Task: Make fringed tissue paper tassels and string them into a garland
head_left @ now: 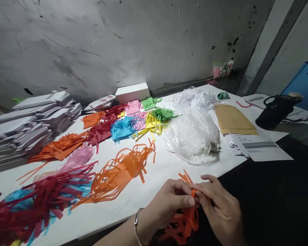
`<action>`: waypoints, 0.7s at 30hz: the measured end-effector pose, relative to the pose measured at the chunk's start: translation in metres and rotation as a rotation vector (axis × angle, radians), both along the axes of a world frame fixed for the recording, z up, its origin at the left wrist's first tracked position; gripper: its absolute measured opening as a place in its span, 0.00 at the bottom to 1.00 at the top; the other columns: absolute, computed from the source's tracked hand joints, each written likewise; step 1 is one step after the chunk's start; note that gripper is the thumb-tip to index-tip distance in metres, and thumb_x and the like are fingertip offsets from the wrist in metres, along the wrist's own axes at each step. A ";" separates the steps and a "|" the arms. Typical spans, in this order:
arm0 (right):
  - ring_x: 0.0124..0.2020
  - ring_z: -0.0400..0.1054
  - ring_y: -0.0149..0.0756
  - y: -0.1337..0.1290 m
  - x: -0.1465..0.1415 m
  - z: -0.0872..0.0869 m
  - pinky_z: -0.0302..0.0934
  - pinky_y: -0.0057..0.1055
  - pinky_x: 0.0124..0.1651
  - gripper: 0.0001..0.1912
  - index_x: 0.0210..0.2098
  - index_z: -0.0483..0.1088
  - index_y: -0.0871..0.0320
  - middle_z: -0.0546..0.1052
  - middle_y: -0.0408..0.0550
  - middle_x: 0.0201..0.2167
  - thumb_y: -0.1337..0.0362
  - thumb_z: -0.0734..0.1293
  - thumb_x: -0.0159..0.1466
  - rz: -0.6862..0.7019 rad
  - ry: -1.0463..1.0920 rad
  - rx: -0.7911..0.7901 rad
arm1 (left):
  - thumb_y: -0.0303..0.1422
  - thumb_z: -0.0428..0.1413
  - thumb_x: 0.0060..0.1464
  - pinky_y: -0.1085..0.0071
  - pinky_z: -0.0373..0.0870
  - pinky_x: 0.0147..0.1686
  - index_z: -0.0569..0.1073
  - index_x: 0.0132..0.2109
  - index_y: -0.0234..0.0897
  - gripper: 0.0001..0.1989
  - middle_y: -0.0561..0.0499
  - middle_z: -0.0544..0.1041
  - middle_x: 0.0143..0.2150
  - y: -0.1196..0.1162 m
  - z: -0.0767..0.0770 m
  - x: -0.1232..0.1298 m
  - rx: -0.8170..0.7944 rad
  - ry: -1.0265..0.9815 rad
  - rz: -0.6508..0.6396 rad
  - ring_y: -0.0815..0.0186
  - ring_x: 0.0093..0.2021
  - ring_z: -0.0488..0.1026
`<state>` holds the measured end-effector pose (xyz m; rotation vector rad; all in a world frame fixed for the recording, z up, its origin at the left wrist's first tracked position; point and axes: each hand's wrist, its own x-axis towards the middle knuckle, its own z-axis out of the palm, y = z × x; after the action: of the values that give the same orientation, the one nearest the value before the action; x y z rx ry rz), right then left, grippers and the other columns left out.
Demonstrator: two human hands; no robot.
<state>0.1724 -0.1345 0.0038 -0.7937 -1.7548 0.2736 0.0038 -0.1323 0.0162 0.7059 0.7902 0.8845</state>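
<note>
A fringed orange paper tassel [184, 223] hangs at the table's near edge, its strips dangling below my hands. My left hand [170, 201] pinches its narrow upper part between thumb and forefinger. From the other side, my right hand [218, 205] closes its fingertips on the same spot, its little finger raised. Loose orange strip ends [185, 177] stick up behind my fingers. On the table, left of my hands, lies a cut bundle of orange paper [127, 167]. A pile of dark red strips [48, 194] with blue ones lies farther left.
Coloured fringe bundles, such as a blue one [123, 129], lie mid-table. A clear plastic bag [192, 136] and white string [195, 97] sit behind my hands. Paper stacks [28, 123] stand left; brown envelopes [234, 119] and a black bottle [277, 111] are right.
</note>
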 end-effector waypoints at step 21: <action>0.27 0.77 0.34 0.044 -0.016 -0.048 0.75 0.26 0.33 0.13 0.40 0.74 0.56 0.81 0.46 0.28 0.76 0.63 0.61 -0.175 -0.009 -0.054 | 0.31 0.56 0.60 0.74 0.73 0.32 0.76 0.39 0.40 0.04 0.49 0.79 0.34 0.050 -0.011 -0.013 0.681 0.853 -0.052 0.67 0.31 0.75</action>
<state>0.1560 -0.0905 -0.0440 -0.9825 -1.6796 0.2014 -0.0095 -0.0827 0.0052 1.7646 1.2156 0.7917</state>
